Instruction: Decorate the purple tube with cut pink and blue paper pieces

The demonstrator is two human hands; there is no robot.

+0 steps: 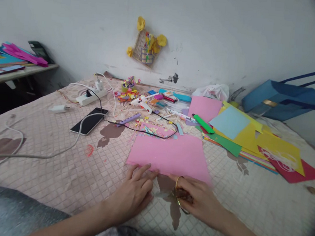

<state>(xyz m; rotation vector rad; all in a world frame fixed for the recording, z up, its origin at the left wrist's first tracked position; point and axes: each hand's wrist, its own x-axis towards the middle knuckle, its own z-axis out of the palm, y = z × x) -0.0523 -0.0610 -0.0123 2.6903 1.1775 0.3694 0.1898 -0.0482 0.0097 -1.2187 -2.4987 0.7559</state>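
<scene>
A pink paper sheet lies flat on the quilted tablecloth in front of me. Along its near edge, my left hand rests palm down with the fingers spread on the paper and cloth. My right hand is curled round gold-handled scissors, its index finger reaching to the sheet's near edge. The blades point left, toward my left hand, and look blurred. Small paper scraps are scattered at the sheet's far edge.
A white glue gun with a black cord lies beyond the sheet. A phone and power strip are on the left, with white cables. Stacked coloured papers, a green cutter and a blue bag are on the right.
</scene>
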